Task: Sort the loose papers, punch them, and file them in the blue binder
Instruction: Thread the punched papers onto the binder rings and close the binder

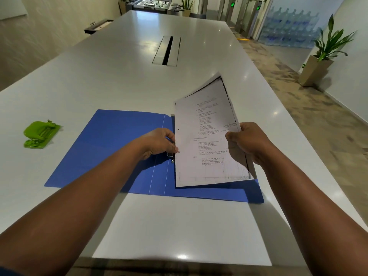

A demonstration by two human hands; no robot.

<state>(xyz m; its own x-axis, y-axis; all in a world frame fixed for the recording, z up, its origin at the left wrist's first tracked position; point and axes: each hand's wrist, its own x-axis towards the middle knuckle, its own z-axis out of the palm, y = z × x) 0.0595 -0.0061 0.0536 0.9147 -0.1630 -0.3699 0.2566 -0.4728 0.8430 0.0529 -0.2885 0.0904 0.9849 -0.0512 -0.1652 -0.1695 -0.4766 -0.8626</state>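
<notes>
Big white table [123, 80] w/ tons of bare top all round, esp. far side and left, so plenty of room to swing stuff. Near edge runs right under the forearms, right edge isn't far past the binder's corner, so I'd keep things from sliding that way.

Blue binder [111, 144] lies open flat, mid table, cover spread left. Looks like thin card/plastic, prob light and a bit floppy, slides easy on that glossy top imo.

Papers [207, 140] are a thin stack held tilted over the binder's right half, left edge down by the spine, top corner curling up. One punched hole shows near the left margin. Light, soft, bends under its own weight, and sheets can fan or slip apart, so best held at both side edges like now, not by a corner.

Right hand [249, 144] grips the stack's right edge, thumb on front, fingers behind. Left hand [161, 144] has fingers curled at the left edge near the ring clip [170, 156], pinching the paper there afaict; can't tell if it's touching the metal too. Ring's open/closed, can't tell.

Green hole punch [40, 134] sits well apart on the left, out of the way.
</notes>
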